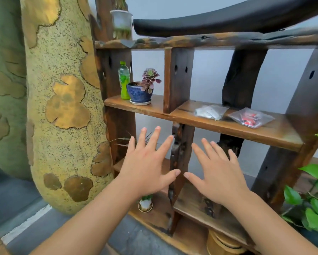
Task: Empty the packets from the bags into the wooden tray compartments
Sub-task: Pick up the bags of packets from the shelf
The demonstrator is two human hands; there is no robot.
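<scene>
Two packet bags, clear bag (210, 111) and red-packet bag (251, 117), lie beyond your right grip (219, 173). Both your grips, left (145, 166) too, are spread apart, empty.

Home-like decorative corner: rustic wooden shelf (228, 124), potted succulent (145, 89).

A dark, rough wooden shelf unit (180, 115) stands on the grey floor (16, 197). On its middle board, toward the left end, a green bottle (124, 80) stands touching a blue pot with a succulent (139, 92). Toward the right end lie two clear bags, one with white packets (209, 111), one with red packets (251, 117), just beside each other. A small pot (145, 204) stands on a lower board.
</scene>
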